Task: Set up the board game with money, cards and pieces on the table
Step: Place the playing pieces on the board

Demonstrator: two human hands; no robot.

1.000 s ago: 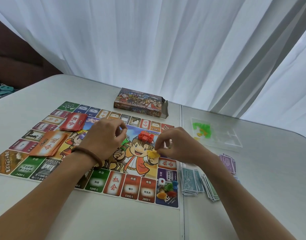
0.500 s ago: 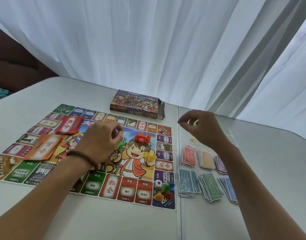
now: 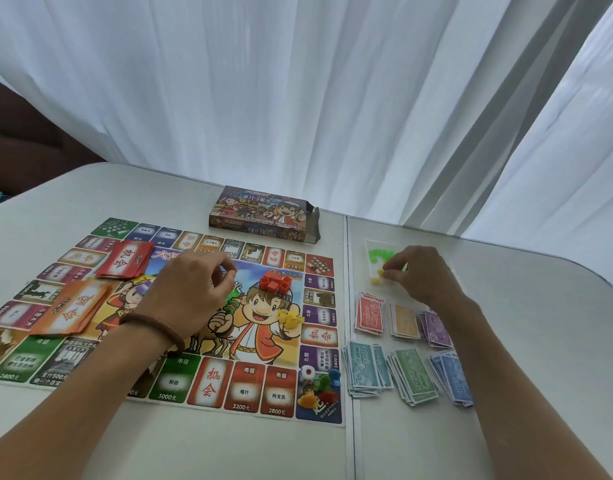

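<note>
Right hand (image 3: 423, 276) pinched tiny yellow plastic piece (image 3: 381, 271), table (image 3: 526, 323) far edge; likely light, slippery, nip its sides. Left hand (image 3: 194, 289) curled, contents unclear

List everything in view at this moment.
game board: 1, multicoloured, table's left half
game box: 1, multicoloured, behind board
card decks: 2, red and orange, on board's left
house piles: 2, red and yellow, board centre
die: 1, white, board's near right corner
pawns: 4, green, blue, red, yellow, beside die
money stacks: 6, mixed colours, right of board
plastic bag: 1, clear, behind money
table: 1, white
curtain: white, background
left hand: curled, over board
right hand: pinching yellow piece on bag
</note>
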